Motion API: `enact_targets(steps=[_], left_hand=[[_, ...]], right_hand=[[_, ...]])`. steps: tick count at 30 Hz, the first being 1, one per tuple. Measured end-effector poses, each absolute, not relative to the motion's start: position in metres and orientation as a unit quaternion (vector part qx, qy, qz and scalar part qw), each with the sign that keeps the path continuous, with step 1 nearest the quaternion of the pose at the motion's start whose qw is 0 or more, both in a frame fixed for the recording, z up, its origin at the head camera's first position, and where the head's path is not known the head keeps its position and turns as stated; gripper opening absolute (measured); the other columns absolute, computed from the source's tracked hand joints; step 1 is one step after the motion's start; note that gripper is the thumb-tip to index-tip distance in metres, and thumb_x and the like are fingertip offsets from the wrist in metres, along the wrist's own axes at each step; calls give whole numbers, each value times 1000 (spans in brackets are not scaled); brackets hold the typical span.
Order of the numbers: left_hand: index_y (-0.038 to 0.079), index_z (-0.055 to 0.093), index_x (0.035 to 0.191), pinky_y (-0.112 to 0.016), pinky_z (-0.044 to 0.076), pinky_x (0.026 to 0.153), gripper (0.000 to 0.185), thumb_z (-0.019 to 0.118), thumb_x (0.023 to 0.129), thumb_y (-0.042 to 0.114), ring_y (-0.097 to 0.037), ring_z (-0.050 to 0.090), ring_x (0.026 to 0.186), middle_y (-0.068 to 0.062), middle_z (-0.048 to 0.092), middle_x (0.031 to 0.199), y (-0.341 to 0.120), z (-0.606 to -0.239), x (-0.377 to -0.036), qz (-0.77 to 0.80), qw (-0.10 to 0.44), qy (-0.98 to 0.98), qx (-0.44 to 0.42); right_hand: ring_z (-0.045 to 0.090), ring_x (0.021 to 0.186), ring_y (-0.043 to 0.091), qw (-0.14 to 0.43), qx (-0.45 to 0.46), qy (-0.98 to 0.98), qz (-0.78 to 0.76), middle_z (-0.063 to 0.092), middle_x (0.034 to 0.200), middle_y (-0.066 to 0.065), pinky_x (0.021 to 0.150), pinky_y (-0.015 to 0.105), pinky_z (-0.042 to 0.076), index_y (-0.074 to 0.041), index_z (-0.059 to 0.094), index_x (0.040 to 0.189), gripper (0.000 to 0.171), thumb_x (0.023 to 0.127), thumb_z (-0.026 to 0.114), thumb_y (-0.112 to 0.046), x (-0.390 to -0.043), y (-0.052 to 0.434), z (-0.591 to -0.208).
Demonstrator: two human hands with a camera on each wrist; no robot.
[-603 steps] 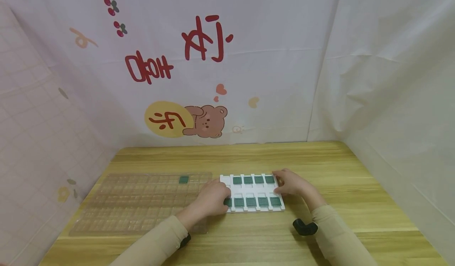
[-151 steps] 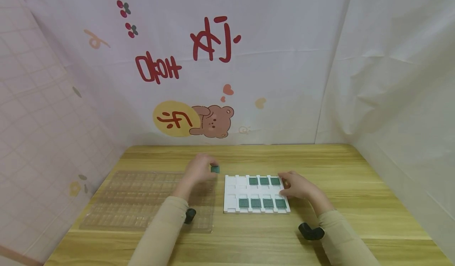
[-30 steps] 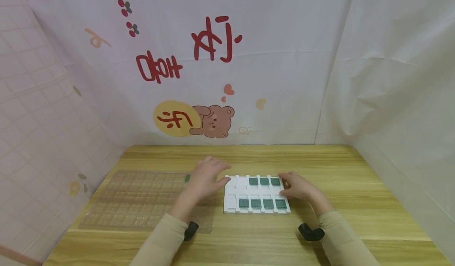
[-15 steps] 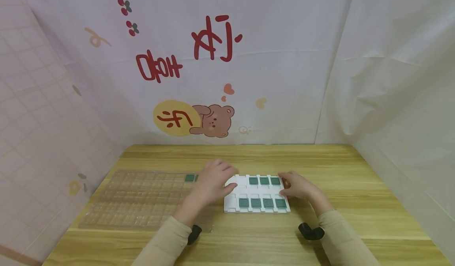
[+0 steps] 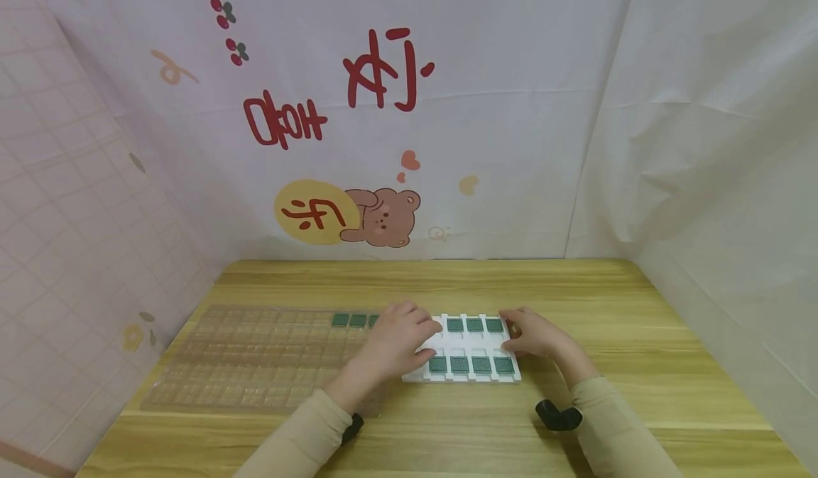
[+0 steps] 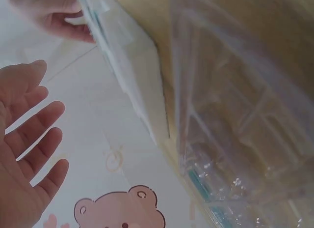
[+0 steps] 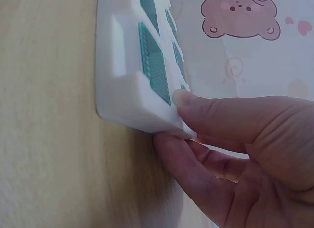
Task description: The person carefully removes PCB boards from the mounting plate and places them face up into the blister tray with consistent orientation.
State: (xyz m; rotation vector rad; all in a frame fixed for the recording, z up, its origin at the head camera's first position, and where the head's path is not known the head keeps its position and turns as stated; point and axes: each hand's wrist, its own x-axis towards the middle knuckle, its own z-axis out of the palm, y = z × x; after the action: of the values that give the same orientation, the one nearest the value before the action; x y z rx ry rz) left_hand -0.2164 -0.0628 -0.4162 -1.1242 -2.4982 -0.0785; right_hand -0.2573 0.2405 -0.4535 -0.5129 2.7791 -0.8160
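Note:
My left hand (image 5: 397,339) hovers over the left end of a white slotted tray (image 5: 474,341), fingers relaxed and nothing between them; the left wrist view shows this hand (image 6: 29,139) with fingers spread. My right hand (image 5: 535,334) holds the tray's right edge. In the right wrist view its thumb (image 7: 211,112) lies on the tray top, with fingers against the end. Square green chips (image 5: 459,364) sit in both rows of the white tray; the left slots are partly hidden by my left hand. In the clear compartment tray (image 5: 255,364), three green chips (image 5: 358,320) line the far row's right end.
The clear tray lies on the wooden table (image 5: 447,428) just left of the white one. A printed cloth (image 5: 498,144) hangs behind the table, with more cloth at both sides. Black wrist mounts (image 5: 557,416) stick out below the sleeves.
Five seconds ago my left hand held a chip above the table; now it is without one and has moved right over the white tray. More chips show in the clear tray. My right hand stays put.

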Motion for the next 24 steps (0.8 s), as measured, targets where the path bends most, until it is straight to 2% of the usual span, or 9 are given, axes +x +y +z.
enact_targets(steps=[10, 17, 24], left_hand=[[24, 70, 116, -38, 46, 92, 40, 79, 81, 40, -17, 57, 108, 6, 67, 111, -51, -420, -215, -3, 121, -916, -383], [23, 71, 113, -36, 46, 88, 41, 82, 77, 38, -16, 56, 101, 5, 66, 107, -43, -419, -214, -5, 102, -924, -367], [22, 73, 105, -33, 45, 76, 36, 83, 74, 37, -14, 53, 88, 7, 64, 95, -38, -423, -213, 5, 85, -933, -349]], right_hand=[[52, 100, 30, 99, -178, 937, -284, 54, 121, 26, 93, 50, 45, 13, 48, 137, 67, 81, 79, -7, -256, 240, -452], [53, 100, 30, 99, -179, 937, -283, 54, 120, 25, 93, 50, 45, 13, 48, 136, 67, 80, 79, -7, -256, 240, -452], [52, 101, 30, 103, -170, 939, -282, 53, 122, 25, 94, 49, 44, 12, 48, 137, 67, 81, 79, -8, -256, 239, -452]])
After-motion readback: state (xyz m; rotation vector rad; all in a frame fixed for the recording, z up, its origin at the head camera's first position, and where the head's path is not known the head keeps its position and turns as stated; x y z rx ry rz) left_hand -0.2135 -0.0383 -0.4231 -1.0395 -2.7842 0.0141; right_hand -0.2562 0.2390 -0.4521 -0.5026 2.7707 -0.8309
